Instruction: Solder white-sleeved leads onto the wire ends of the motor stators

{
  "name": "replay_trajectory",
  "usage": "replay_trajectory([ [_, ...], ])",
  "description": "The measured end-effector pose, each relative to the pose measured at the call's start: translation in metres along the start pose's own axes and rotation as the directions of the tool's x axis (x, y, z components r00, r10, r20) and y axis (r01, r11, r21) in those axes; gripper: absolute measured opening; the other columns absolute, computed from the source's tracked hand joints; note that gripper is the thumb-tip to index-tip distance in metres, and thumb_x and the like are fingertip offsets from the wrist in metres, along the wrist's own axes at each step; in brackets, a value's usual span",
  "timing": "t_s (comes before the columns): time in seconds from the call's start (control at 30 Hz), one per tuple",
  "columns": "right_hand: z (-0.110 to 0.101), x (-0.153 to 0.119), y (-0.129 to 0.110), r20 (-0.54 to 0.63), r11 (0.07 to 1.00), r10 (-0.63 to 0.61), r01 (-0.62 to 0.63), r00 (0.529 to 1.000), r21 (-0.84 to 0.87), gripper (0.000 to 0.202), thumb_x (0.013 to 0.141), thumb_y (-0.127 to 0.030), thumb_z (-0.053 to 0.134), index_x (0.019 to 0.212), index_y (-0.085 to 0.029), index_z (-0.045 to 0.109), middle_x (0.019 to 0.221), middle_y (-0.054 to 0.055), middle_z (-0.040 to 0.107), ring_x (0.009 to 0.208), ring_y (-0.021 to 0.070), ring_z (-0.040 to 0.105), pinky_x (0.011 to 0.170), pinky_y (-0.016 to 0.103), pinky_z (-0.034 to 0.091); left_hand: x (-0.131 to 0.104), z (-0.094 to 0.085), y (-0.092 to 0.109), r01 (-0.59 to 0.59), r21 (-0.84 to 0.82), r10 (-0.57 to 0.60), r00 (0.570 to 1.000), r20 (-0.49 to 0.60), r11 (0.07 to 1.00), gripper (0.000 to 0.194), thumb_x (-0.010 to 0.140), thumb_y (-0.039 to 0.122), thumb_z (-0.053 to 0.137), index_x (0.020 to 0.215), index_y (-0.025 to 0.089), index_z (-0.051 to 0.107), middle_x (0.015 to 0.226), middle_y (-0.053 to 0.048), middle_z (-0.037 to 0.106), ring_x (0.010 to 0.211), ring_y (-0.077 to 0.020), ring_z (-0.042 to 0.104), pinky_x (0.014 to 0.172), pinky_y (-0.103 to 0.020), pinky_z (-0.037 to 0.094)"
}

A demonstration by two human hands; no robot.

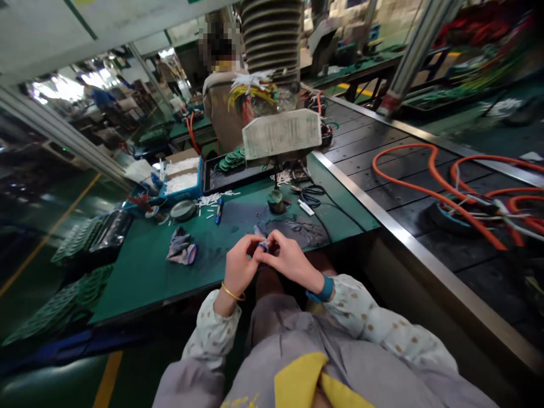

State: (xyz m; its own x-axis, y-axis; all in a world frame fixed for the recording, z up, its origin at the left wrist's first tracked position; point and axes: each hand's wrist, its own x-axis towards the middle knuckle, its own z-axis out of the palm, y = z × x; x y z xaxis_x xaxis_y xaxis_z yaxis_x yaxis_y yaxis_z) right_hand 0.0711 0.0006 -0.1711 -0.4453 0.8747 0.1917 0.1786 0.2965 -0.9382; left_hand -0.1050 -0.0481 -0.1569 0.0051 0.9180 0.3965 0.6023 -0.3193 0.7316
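Note:
Both hands meet over the front edge of the green bench (140, 272). My left hand (241, 263), with a yellow bangle at its wrist, has its fingers closed on a small grey-blue cloth piece (262, 245), which looks like part of a glove. My right hand (291, 259), a blue band at the wrist, pinches the same piece from the other side. A crumpled grey glove (181, 247) with a blue cuff lies on the bench to the left. Beyond the hands are a small dark round pot (277, 202) and a blue marker (219, 211).
Blue bins (183, 182) of white tubes and a black tray (212, 180) stand at the back. Scissors (312, 190) lie behind the pot. A slatted conveyor (361, 147) with orange cables (437, 170) runs along the right. A person (223, 102) sits beyond.

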Motion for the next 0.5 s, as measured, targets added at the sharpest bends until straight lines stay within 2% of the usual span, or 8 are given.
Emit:
replay_trajectory([
  [0.13, -0.022, -0.009, 0.009, -0.008, 0.998, -0.034, 0.034, 0.999, 0.053, 0.043, 0.097, -0.06, 0.074, 0.086, -0.02, 0.061, 0.082, 0.001, 0.068, 0.074, 0.0129, 0.06, 0.068, 0.025, 0.047, 0.003, -0.007, 0.001, -0.149, 0.08, 0.144, 0.987, 0.069, 0.986, 0.018, 0.108, 0.026, 0.059, 0.11, 0.027, 0.077, 0.101, -0.003, 0.083, 0.089, -0.0203, 0.08, 0.084, -0.032, 0.068],
  [0.23, -0.039, -0.012, 0.01, -0.105, 0.994, 0.042, -0.03, 0.994, 0.108, 0.044, 0.095, -0.061, 0.074, 0.085, -0.02, 0.063, 0.079, 0.001, 0.066, 0.072, 0.0127, 0.059, 0.067, 0.025, 0.046, -0.001, -0.015, 0.008, -0.32, 0.262, 0.322, 0.946, 0.035, 0.911, 0.024, 0.113, 0.022, 0.057, 0.125, 0.03, 0.076, 0.111, -0.004, 0.085, 0.1, -0.0216, 0.083, 0.094, -0.035, 0.069],
  [0.3, -0.041, -0.012, 0.004, -0.07, 0.963, 0.12, -0.099, 0.99, 0.252, 0.054, 0.09, -0.072, 0.075, 0.087, -0.02, 0.061, 0.079, 0.001, 0.065, 0.07, 0.0128, 0.059, 0.065, 0.025, 0.048, -0.003, -0.015, 0.019, -0.487, 0.339, 0.51, 0.86, 0.026, 0.805, 0.031, 0.112, 0.018, 0.059, 0.137, 0.031, 0.072, 0.118, -0.006, 0.085, 0.106, -0.0225, 0.083, 0.099, -0.036, 0.069],
  [0.37, -0.033, -0.013, -0.003, 0.051, 0.909, 0.146, -0.154, 0.988, 0.388, 0.063, 0.087, -0.081, 0.075, 0.088, -0.02, 0.061, 0.079, 0.0, 0.063, 0.07, 0.0121, 0.056, 0.065, 0.025, 0.048, -0.002, -0.01, 0.03, -0.675, 0.324, 0.685, 0.721, 0.102, 0.663, 0.037, 0.11, 0.016, 0.061, 0.142, 0.032, 0.07, 0.119, -0.006, 0.086, 0.108, -0.0233, 0.084, 0.099, -0.036, 0.07],
  [0.4, -0.028, -0.014, -0.006, 0.104, 0.884, 0.146, -0.177, 0.984, 0.434, 0.065, 0.086, -0.083, 0.075, 0.088, -0.019, 0.06, 0.079, 0.0, 0.062, 0.069, 0.0114, 0.054, 0.066, 0.025, 0.048, -0.001, -0.005, 0.033, -0.739, 0.3, 0.737, 0.66, 0.144, 0.603, 0.038, 0.11, 0.015, 0.06, 0.142, 0.032, 0.071, 0.118, -0.007, 0.086, 0.106, -0.0235, 0.085, 0.098, -0.036, 0.07],
  [0.43, -0.024, -0.016, -0.008, 0.139, 0.863, 0.147, -0.196, 0.979, 0.466, 0.067, 0.086, -0.084, 0.076, 0.087, -0.019, 0.06, 0.078, -0.001, 0.061, 0.07, 0.0108, 0.052, 0.066, 0.024, 0.046, 0.001, -0.001, 0.034, -0.77, 0.292, 0.761, 0.625, 0.171, 0.567, 0.036, 0.11, 0.015, 0.059, 0.14, 0.031, 0.072, 0.115, -0.007, 0.086, 0.103, -0.0239, 0.085, 0.095, -0.036, 0.071],
  [0.47, -0.021, -0.017, -0.009, 0.156, 0.845, 0.155, -0.213, 0.975, 0.49, 0.068, 0.085, -0.085, 0.076, 0.087, -0.019, 0.059, 0.077, -0.001, 0.06, 0.069, 0.0107, 0.051, 0.065, 0.024, 0.046, 0.002, 0.005, 0.034, -0.769, 0.307, 0.758, 0.626, 0.182, 0.561, 0.034, 0.11, 0.015, 0.057, 0.136, 0.029, 0.074, 0.11, -0.008, 0.087, 0.097, -0.0242, 0.085, 0.091, -0.036, 0.071],
  [0.5, -0.021, -0.019, -0.009, 0.159, 0.833, 0.167, -0.226, 0.973, 0.506, 0.069, 0.084, -0.087, 0.076, 0.086, -0.02, 0.058, 0.077, -0.001, 0.059, 0.069, 0.011, 0.051, 0.065, 0.024, 0.046, 0.002, 0.011, 0.032, -0.74, 0.337, 0.73, 0.658, 0.182, 0.583, 0.032, 0.111, 0.016, 0.056, 0.132, 0.027, 0.076, 0.104, -0.008, 0.086, 0.091, -0.0241, 0.085, 0.084, -0.035, 0.071],
])
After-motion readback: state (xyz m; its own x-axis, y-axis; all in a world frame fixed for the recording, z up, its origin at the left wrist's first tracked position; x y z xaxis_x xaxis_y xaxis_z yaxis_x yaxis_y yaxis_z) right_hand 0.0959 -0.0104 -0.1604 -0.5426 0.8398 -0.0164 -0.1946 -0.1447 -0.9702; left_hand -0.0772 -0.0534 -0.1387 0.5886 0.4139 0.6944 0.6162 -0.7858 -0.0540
